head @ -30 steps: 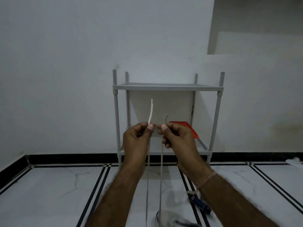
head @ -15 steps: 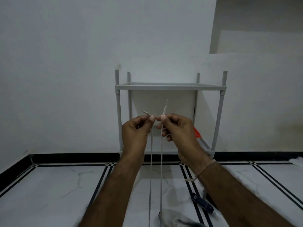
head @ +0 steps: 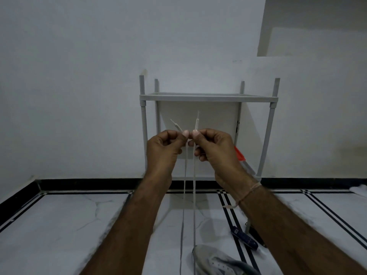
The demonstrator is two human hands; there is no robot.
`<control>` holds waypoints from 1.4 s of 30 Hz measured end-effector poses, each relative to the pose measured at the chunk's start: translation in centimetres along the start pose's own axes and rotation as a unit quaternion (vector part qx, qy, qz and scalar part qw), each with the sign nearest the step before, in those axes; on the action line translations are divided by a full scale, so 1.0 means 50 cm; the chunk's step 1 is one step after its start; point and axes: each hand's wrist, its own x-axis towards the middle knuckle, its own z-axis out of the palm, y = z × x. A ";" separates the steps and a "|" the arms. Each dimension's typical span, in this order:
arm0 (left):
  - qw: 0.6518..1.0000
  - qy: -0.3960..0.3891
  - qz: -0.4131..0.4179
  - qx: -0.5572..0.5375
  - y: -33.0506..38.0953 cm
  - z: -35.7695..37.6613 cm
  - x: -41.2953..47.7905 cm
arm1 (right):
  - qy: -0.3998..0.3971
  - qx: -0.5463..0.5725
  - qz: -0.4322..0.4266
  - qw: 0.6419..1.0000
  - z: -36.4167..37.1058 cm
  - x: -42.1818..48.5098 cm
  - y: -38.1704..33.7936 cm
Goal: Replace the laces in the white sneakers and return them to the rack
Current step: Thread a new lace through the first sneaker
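A white lace [head: 194, 195] hangs in two strands from my raised hands down to a white sneaker [head: 216, 262] at the bottom edge of the view. My left hand [head: 164, 149] pinches the left strand near its tip, which sticks out up and to the left. My right hand [head: 214, 147] pinches the right strand, whose tip points straight up. The thumbs nearly touch. Behind the hands stands the grey rack [head: 208, 98] against the wall.
A red-and-white object [head: 241, 156] lies on the rack's lower shelf, partly hidden by my right hand. A dark blue object [head: 245, 238] lies on the tiled floor [head: 69, 225] right of the sneaker. A white thing [head: 359, 189] shows at the far right edge.
The left strand's tip, upright a second ago, now bends down to the left and is shorter above my fingers. The right strand's tip has come up higher. Both hands rose slightly.
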 end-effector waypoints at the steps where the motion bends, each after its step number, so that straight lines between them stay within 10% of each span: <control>1: 1.000 -0.008 -0.007 -0.004 -0.004 -0.002 -0.001 | -0.002 0.010 0.000 1.000 0.003 -0.004 0.003; 8: 0.987 -0.123 -0.096 -0.040 -0.034 -0.004 -0.006 | 0.007 -0.043 -0.036 0.998 0.014 -0.016 0.024; 16: 0.972 0.008 -0.165 -0.168 -0.101 -0.021 -0.001 | -0.204 -0.051 0.154 0.965 0.018 -0.167 0.162; 22: 0.909 -0.303 -0.286 -0.021 -0.270 -0.091 -0.176 | -0.100 -0.022 0.150 0.983 -0.019 -0.130 0.202; 26: 0.923 -0.141 -0.304 -0.186 -0.321 -0.075 -0.187 | -0.070 -0.048 0.205 0.975 -0.041 -0.185 0.292; 31: 0.912 -0.007 -0.304 -0.274 -0.377 -0.063 -0.155 | -0.225 -0.082 0.243 0.940 -0.011 -0.335 0.415; 38: 0.893 -0.251 -0.369 0.060 -0.519 -0.147 -0.341 | -0.160 -0.053 0.225 0.959 -0.019 -0.296 0.469; 42: 0.915 -0.106 -0.384 0.066 -0.581 -0.152 -0.384 | -0.106 -0.091 0.223 0.965 -0.033 -0.346 0.542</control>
